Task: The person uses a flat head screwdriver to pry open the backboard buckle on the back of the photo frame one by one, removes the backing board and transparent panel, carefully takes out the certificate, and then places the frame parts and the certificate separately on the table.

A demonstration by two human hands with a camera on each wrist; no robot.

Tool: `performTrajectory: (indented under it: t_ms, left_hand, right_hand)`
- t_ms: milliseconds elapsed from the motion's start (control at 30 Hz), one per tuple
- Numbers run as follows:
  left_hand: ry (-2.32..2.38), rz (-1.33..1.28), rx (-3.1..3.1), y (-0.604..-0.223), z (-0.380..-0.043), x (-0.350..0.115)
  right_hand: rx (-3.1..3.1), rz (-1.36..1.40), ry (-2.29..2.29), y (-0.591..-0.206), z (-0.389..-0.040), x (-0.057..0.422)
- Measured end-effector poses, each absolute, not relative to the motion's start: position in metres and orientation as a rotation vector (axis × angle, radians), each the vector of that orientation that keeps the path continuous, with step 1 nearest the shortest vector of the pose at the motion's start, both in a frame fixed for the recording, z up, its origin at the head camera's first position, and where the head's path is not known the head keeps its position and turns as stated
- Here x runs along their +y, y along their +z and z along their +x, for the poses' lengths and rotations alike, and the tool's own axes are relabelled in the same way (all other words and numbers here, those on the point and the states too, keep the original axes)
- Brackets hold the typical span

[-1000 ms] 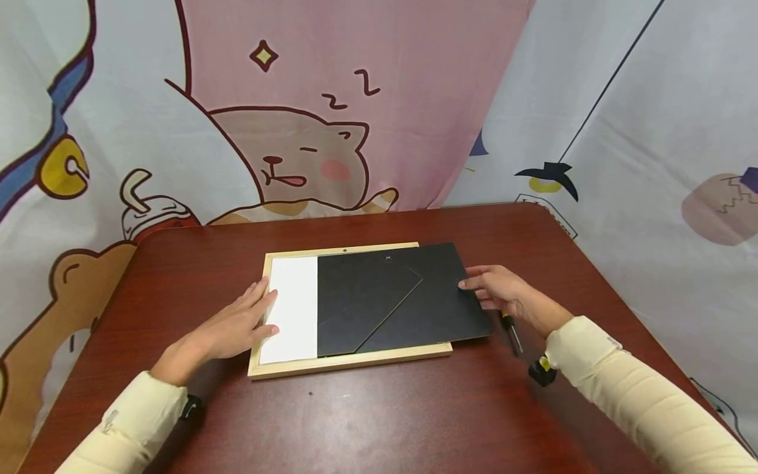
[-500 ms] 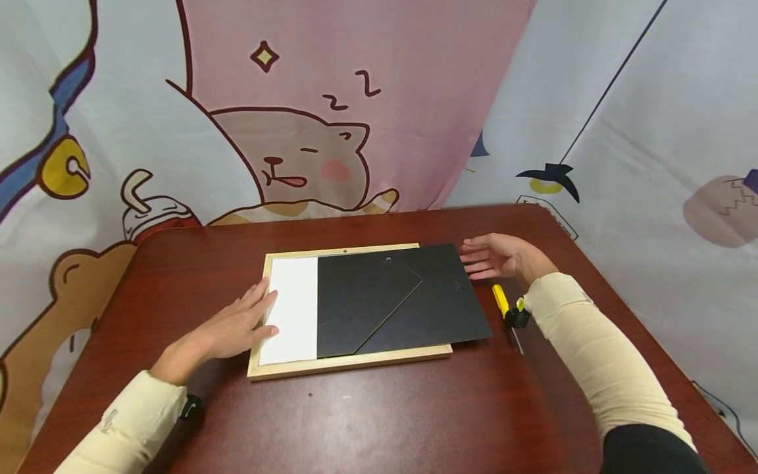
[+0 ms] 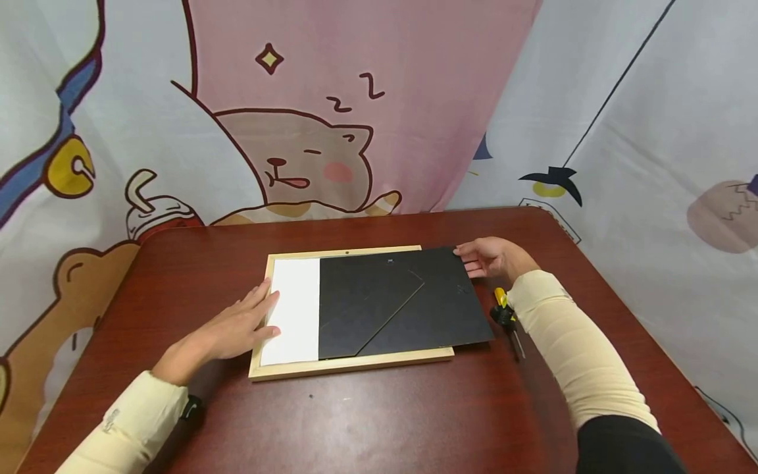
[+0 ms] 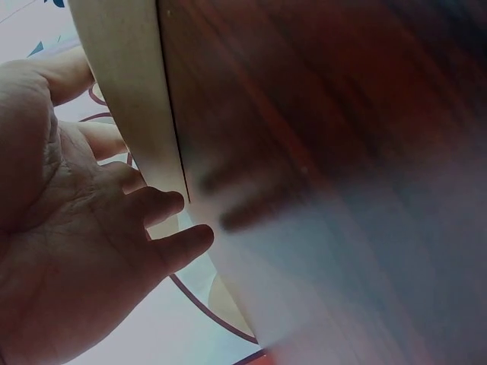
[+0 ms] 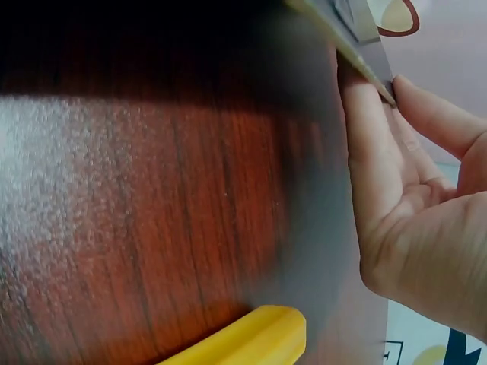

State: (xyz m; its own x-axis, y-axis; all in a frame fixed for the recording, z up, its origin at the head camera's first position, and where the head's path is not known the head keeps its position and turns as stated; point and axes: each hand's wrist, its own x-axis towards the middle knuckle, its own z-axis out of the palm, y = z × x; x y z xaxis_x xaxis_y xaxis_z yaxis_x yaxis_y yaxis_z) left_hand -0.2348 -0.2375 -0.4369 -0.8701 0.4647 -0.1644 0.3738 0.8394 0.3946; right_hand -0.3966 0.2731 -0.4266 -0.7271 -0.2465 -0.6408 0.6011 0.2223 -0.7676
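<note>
A light wooden picture frame point(image 3: 355, 365) lies face down on the table. Inside its left part a white sheet point(image 3: 289, 309) shows. The rest is covered by a black backing board point(image 3: 391, 309) with a folded stand flap, which juts past the frame's right side. My left hand point(image 3: 233, 326) rests on the frame's left edge, fingers spread and fairly straight, thumb over the white sheet. My right hand point(image 3: 491, 257) pinches the board's far right corner. In the right wrist view, its thumb is above the board's edge point(image 5: 358, 65) and its fingers are beneath.
A screwdriver with a yellow handle point(image 3: 500, 296) lies on the dark red table point(image 3: 379, 421) right of the board, partly hidden by the right wrist's camera. A curtain point(image 3: 438, 99) with cartoon animals hangs behind the table.
My right hand has moved from the middle of the board's right edge, letting go, up to its far corner and taken hold there. The left hand, frame and board look unmoved.
</note>
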Motion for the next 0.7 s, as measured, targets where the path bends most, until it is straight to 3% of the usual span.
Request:
performTrajectory:
  t_ms: [400, 700]
  left_hand:
    - [0.51, 0.636, 2.757, -0.439, -0.235, -0.238]
    - [0.506, 0.638, 2.758, -0.439, -0.236, -0.238]
  right_hand:
    - [1.79, 0.28, -1.637, -0.43, -0.394, 0.277]
    - [1.846, 0.294, -1.738, -0.411, -0.386, 0.285]
